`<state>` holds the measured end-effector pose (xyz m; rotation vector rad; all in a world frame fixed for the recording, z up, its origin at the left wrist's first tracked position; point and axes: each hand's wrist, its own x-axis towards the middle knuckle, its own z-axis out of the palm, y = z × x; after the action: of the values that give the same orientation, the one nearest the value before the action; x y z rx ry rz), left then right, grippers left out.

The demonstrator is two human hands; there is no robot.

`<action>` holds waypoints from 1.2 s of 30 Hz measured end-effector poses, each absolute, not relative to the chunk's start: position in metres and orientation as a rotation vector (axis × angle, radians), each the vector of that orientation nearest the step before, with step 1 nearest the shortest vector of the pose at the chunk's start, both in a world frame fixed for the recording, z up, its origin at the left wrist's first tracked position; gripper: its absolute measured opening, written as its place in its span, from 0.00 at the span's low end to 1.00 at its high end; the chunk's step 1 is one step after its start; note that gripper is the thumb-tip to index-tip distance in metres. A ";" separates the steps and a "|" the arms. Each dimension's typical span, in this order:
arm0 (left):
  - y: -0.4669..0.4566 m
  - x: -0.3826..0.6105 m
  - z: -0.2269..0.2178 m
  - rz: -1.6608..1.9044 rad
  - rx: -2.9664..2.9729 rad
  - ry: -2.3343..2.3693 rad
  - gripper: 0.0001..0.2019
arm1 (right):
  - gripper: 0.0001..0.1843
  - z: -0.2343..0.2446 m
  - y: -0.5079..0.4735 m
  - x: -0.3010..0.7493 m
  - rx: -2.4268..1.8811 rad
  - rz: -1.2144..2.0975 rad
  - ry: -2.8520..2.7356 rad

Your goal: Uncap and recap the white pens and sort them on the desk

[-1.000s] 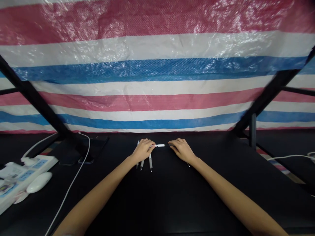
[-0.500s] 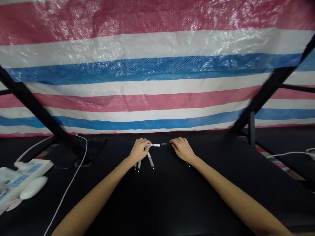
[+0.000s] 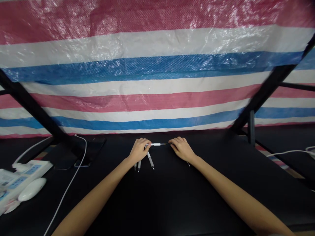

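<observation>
Both of my hands rest far out on a black table. My left hand is closed, pinching the left end of a white pen held level between the hands. My right hand is closed on the pen's dark right end. Under and beside the left hand lie three white pens, tips pointing toward me. A thin dark piece pokes out below my right hand.
A white power strip and a white mouse sit at the left edge. A white cable runs to a dark phone. Black frame bars and a striped tarp stand behind.
One loose pen by my left hand has swung from straight to slanted. The gap at the held pen's right end opened a little. The view tilted slightly.
</observation>
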<state>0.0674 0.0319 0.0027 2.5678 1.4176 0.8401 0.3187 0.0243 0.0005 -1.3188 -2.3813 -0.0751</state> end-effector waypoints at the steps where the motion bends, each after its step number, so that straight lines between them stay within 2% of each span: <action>1: 0.032 0.067 0.003 0.838 2.568 1.419 0.10 | 0.12 0.000 0.024 0.319 -1.313 -0.075 -2.383; 21: 0.028 0.069 0.007 0.866 2.584 1.311 0.11 | 0.13 0.002 0.023 0.318 -1.259 -0.069 -2.400; 28: 0.027 0.071 0.008 0.842 2.633 1.196 0.11 | 0.15 0.003 0.022 0.318 -1.102 -0.046 -2.452; 36: 0.027 0.072 0.006 0.773 2.730 1.129 0.12 | 0.12 0.000 0.022 0.319 -0.999 0.009 -2.368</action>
<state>0.0724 0.0270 0.0061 2.7302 1.1286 0.7734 0.3186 0.0219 0.0002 -0.9989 -2.3684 0.0094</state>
